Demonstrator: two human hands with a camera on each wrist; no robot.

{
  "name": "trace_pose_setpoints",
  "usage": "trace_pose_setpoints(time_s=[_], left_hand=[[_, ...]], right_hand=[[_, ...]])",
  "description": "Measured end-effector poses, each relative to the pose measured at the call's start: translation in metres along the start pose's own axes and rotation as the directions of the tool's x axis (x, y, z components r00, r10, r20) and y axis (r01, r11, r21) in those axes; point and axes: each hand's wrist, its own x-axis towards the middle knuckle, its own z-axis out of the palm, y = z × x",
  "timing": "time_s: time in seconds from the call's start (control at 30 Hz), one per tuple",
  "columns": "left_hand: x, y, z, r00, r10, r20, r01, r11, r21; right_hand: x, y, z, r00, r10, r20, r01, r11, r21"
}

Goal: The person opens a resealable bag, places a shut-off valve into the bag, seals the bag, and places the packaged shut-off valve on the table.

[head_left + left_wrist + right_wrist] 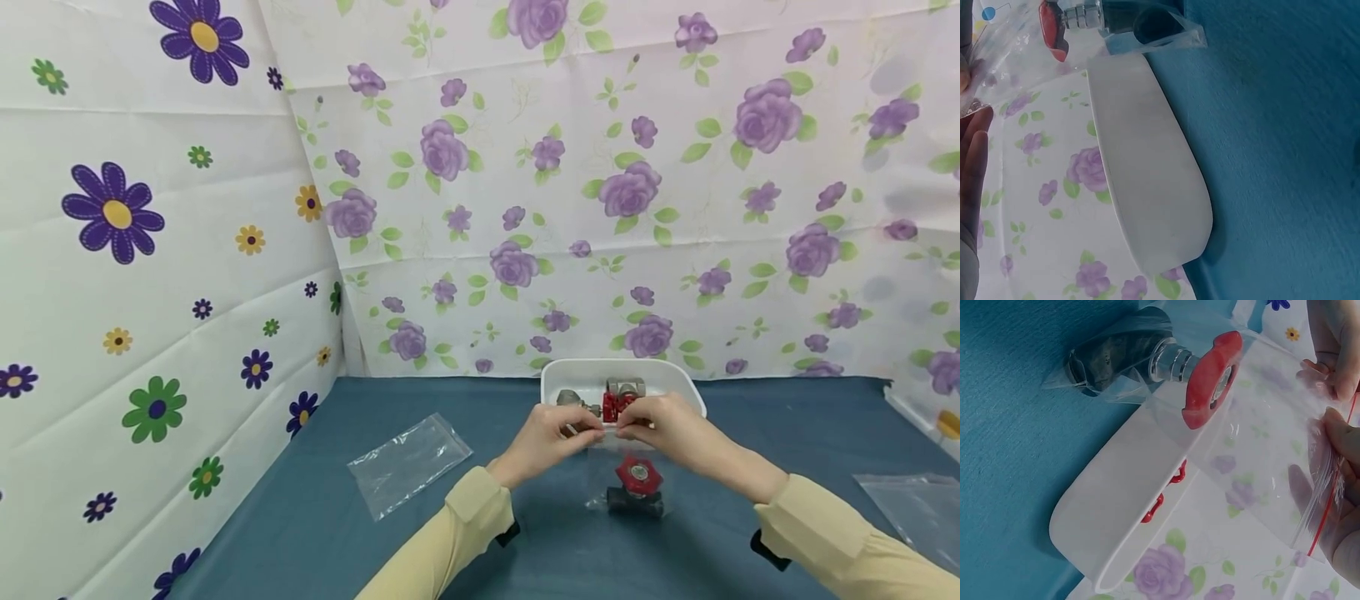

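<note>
A clear zip bag point(1260, 450) with a red strip along its top hangs between my two hands. My left hand point(550, 437) pinches one side of the bag's top edge, and my right hand point(671, 429) pinches the other side close by. Inside the bag is a valve with a red handwheel point(639, 475) and a dark body point(633, 502), the body lowest. In the right wrist view the metal stem point(1172, 360) between wheel and body shows through the plastic. Just beyond the hands stands a white tray point(553, 373), partly hidden by them.
More metal valves point(626, 387) with red handles lie in the tray. A flat clear bag point(408, 467) lies on the blue cloth point(300, 533) at left, another flat bag point(915, 508) at the right edge. Flowered sheets point(465, 292) hang behind and at the left.
</note>
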Motion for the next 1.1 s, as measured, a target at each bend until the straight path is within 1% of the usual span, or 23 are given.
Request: trace_pose_setpoints(time_s=[0.13,0.3,0.5,0.6,0.7,0.87,0.93,1.03,1.1], left_hand=[[0.001,0.004,0.0,1.0,-0.001,-0.025,0.002,1.0,0.024],[0.003,0.011,-0.002,1.0,-0.002,-0.03,0.003,1.0,0.02],[0.001,0.006,0.0,0.999,-0.006,-0.04,0.008,0.999,0.036],[0.0,0.003,0.0,0.999,-0.005,-0.04,0.007,0.999,0.045],[0.0,0.001,0.001,0.999,0.004,-0.039,-0.002,0.999,0.047],[0.0,0.001,0.0,0.999,0.004,-0.038,-0.003,0.999,0.045],[0.0,0.002,0.001,0.999,0.0,-0.039,0.001,0.999,0.036],[0.0,0.001,0.001,0.999,-0.003,-0.04,0.004,0.999,0.031],[-0.001,0.002,0.001,0.999,-0.005,-0.043,0.006,1.0,0.023]], right_hand=[[-0.001,0.002,0.001,1.0,0.006,0.003,-0.006,1.0,0.005],[-0.004,0.004,0.0,0.998,0.052,0.022,-0.053,0.998,0.022],[-0.007,0.006,-0.001,0.995,0.099,0.018,-0.099,0.995,0.004],[-0.008,0.006,-0.002,0.996,0.088,-0.001,-0.088,0.996,-0.003],[-0.008,0.007,-0.002,0.998,0.06,-0.024,-0.06,0.998,-0.023],[-0.007,0.005,-0.001,0.999,-0.005,-0.054,-0.001,0.994,-0.108],[-0.006,0.005,0.0,0.998,-0.018,-0.057,0.01,0.992,-0.129],[-0.007,0.004,0.001,0.999,-0.001,-0.052,-0.005,0.993,-0.12],[-0.008,0.005,0.0,0.999,0.027,-0.045,-0.031,0.996,-0.089]])
